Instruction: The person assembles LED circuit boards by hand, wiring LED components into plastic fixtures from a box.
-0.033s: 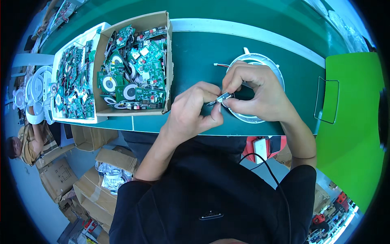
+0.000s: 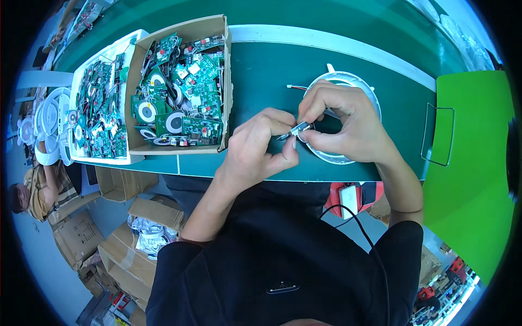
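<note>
Between my fingertips is a small circuit board (image 2: 298,129), seen nearly edge-on, with a pale connector-like part and dark bits on it. My left hand (image 2: 254,142) pinches its left end between thumb and fingers. From the other side my right hand (image 2: 348,122) grips the right end, thumb below and fingers above. Under and behind the right hand a round white plastic housing (image 2: 374,98) lies on the green table, partly covered by that hand. A short wire lead (image 2: 297,87) with a white plug sticks out to the left of the housing.
To the left stand a cardboard box (image 2: 227,81) and a white foam tray (image 2: 78,117), both filled with green circuit boards. Stacked white rings (image 2: 51,114) and another person (image 2: 43,190) are farther left. A bright green panel (image 2: 473,146) with a wire handle (image 2: 452,136) borders the right.
</note>
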Demonstrator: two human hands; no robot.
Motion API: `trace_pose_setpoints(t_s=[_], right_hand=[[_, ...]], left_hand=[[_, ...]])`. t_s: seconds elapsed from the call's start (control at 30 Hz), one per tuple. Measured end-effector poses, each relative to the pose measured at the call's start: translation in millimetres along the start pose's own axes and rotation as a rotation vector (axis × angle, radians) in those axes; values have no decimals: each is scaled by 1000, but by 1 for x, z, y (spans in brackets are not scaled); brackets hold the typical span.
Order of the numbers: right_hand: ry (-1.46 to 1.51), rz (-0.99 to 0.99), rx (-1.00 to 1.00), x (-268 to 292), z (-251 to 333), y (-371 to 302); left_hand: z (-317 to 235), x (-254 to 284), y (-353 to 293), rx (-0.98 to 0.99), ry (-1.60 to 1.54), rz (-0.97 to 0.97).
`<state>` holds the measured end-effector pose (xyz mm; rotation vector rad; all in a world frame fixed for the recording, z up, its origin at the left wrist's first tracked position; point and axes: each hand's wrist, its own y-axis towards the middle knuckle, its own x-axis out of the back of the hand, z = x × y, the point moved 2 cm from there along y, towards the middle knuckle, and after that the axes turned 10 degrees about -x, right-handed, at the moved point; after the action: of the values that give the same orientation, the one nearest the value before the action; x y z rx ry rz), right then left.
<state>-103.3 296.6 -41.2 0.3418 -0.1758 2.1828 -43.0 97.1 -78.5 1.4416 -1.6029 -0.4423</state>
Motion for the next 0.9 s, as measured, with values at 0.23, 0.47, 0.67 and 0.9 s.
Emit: trace_pose_setpoints(t_s=[0.23, 0.47, 0.67, 0.9], right_hand=[[-395, -365, 186, 27, 17, 11], [-775, -249, 170, -1, -2, 20], [-469, -211, 176, 12, 11, 7], [-325, -172, 104, 0, 11, 1]], left_hand=[[-1, -1, -9, 152, -21, -171], [-18, -6, -17, 341, 10, -81], [-17, -8, -14, 519, -1, -168], [-8, -21, -18, 608, -204, -379]])
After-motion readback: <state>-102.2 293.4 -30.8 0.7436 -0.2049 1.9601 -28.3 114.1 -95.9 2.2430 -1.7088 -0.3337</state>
